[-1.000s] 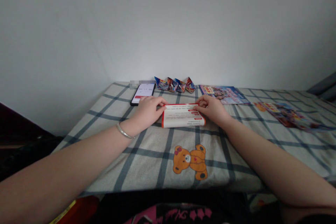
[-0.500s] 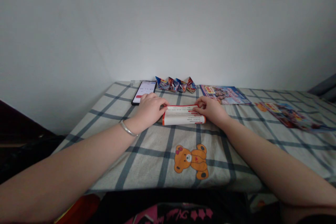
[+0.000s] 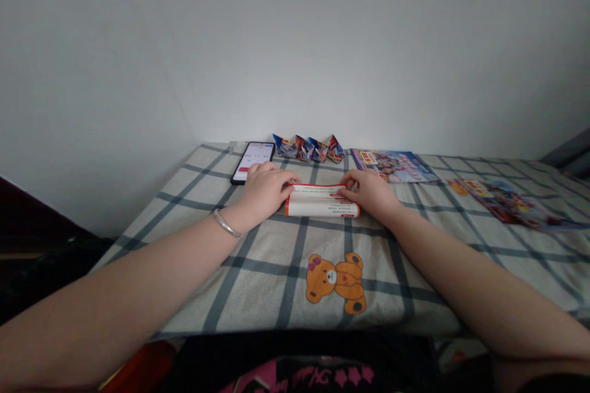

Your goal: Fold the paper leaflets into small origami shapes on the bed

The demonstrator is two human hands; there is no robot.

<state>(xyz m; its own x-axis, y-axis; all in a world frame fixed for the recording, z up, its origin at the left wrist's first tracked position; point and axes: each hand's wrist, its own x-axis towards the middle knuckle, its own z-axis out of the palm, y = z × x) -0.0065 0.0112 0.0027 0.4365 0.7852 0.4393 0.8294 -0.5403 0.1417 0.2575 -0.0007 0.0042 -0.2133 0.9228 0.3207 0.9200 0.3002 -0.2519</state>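
A white printed sheet of paper [image 3: 318, 202] with red and orange edges lies bent over on the cloth between my hands. My left hand [image 3: 266, 193] pinches its left edge between thumb and fingers. At the opposite edge my right hand [image 3: 371, 195] grips the paper the same way, thumb on the near side. The near part of the sheet curves over in a soft fold. Some fingertips are hidden behind the paper.
A lit phone [image 3: 252, 163] lies just beyond my left hand. Several folded paper shapes [image 3: 308, 148] stand by the wall [image 3: 313, 61]. Colourful leaflets [image 3: 396, 166] lie on the right of the checked tablecloth [image 3: 258, 295], which bears a printed teddy bear [image 3: 336, 282].
The near fold of the paper has shifted slightly away from me and looks a little flatter. Both hands keep their hold almost in place.
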